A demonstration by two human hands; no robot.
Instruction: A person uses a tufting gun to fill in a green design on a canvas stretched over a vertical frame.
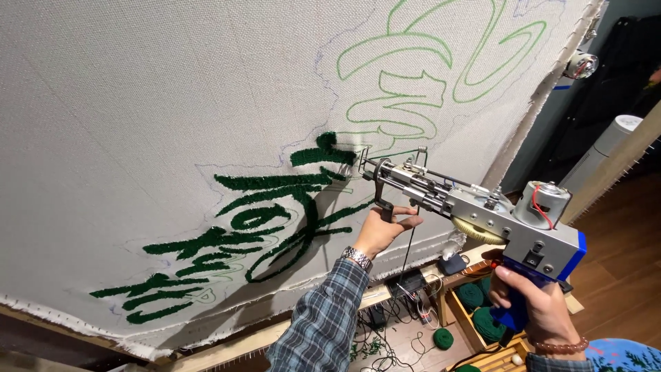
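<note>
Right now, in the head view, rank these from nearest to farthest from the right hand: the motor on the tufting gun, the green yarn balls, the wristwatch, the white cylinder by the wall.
1. Motor: just above the right hand, on the gun's rear.
2. Green yarn balls: lower left of that hand, in a wooden crate; close to the motor's rank.
3. Wristwatch: far left, on the other wrist.
4. White cylinder: upper right, by the wall, deeper in the room.

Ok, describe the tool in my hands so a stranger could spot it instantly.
Start at the big pale cloth stretched on a frame, with dark green tufted strokes. The tufting gun points at it, right hand on its blue handle, left hand under the front. It is the only silver metal thing there.
</note>
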